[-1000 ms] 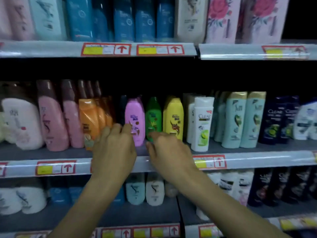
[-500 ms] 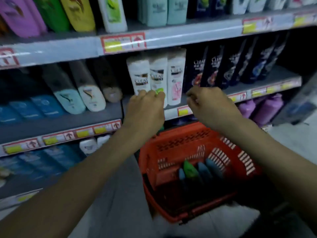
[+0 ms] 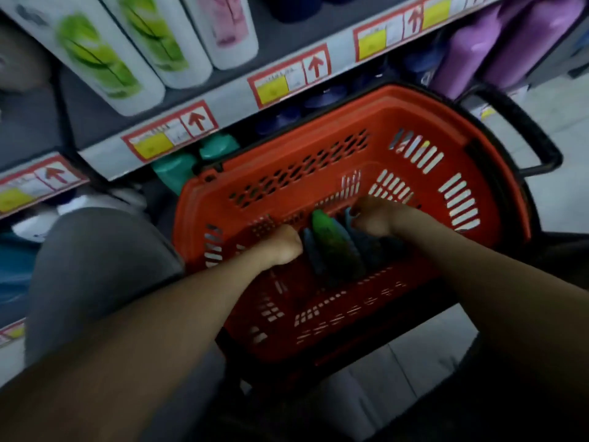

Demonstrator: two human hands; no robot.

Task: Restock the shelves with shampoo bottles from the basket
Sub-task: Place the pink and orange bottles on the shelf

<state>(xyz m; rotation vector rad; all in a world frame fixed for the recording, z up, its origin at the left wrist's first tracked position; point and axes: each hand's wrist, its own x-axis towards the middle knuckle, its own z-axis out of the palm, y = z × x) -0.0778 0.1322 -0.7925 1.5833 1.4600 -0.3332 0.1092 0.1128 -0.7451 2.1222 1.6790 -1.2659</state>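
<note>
A red plastic basket (image 3: 318, 148) stands on the floor below the shelves. Inside it a green shampoo bottle (image 3: 333, 247) lies between blue ones. My left hand (image 3: 280, 247) is down in the basket, its fingers curled onto the blue bottle (image 3: 310, 253) left of the green one. On the other side my right hand (image 3: 377, 220) is closed around the top of another blue bottle (image 3: 349, 218). How far either bottle has come off the basket floor is hidden.
A shelf edge (image 3: 229, 100) with red and yellow price tags runs just above the basket. White bottles with green labels (image 3: 95, 59) stand on it, purple bottles (image 3: 510, 43) to the right. The basket's black handle (image 3: 522, 132) hangs right. My grey-clad knee (image 3: 95, 266) is left.
My view has dropped from the middle shelves to the basket. Both hands left the shelf front, went down into the basket and closed on bottles there.
</note>
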